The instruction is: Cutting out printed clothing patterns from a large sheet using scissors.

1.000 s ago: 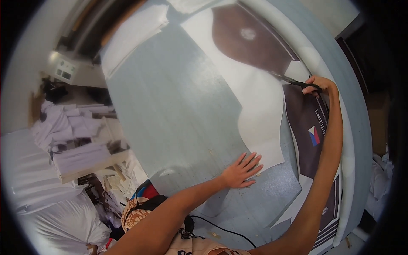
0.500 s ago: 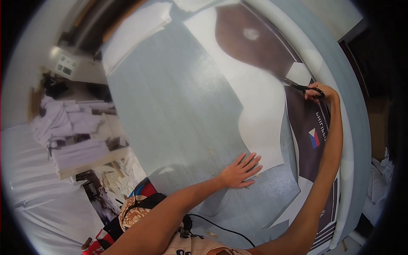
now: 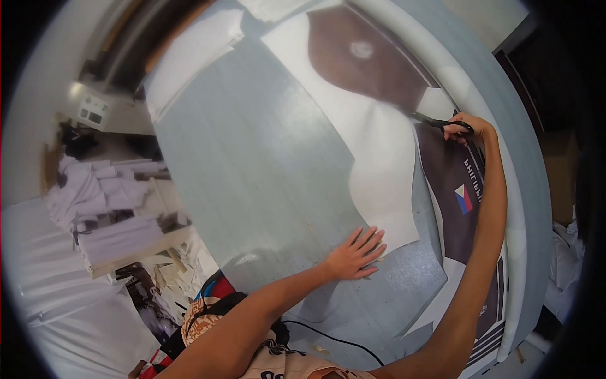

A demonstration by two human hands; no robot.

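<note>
- The right hand (image 3: pixel 466 128) has its fingers closed through the handles of black scissors (image 3: pixel 435 122), whose blades point left along the edge of the printed sheet (image 3: pixel 372 145).
- The left hand (image 3: pixel 356 252) lies flat with fingers spread, pressing the sheet's lower white corner onto the grey table (image 3: pixel 252 158).
- White folded stacks (image 3: pixel 101 208) sit well apart at the left.

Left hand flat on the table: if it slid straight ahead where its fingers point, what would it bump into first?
The left hand would probably meet the white sheet first; its fingertips are already at its lower corner.
</note>
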